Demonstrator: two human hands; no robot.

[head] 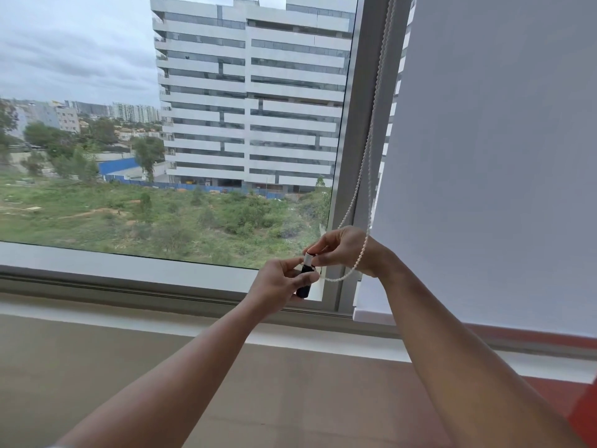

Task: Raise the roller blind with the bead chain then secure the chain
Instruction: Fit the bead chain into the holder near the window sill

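Observation:
A white bead chain [371, 134] hangs down the grey window post and loops around my right hand [345, 247] and wrist. A small black holder with a white top [306, 279] sits at the foot of the post. My left hand [281, 286] grips the black part. The fingertips of my right hand pinch its white top, where the chain's lower loop [339, 278] ends. The left pane is uncovered, with no blind fabric showing over it. A white roller blind [484, 156] hangs fully down over the right pane.
The grey window frame rail [129, 279] and a white sill [161, 321] run across below the glass. A beige wall surface [113, 383] lies under them. Red trim [565, 399] shows at the lower right.

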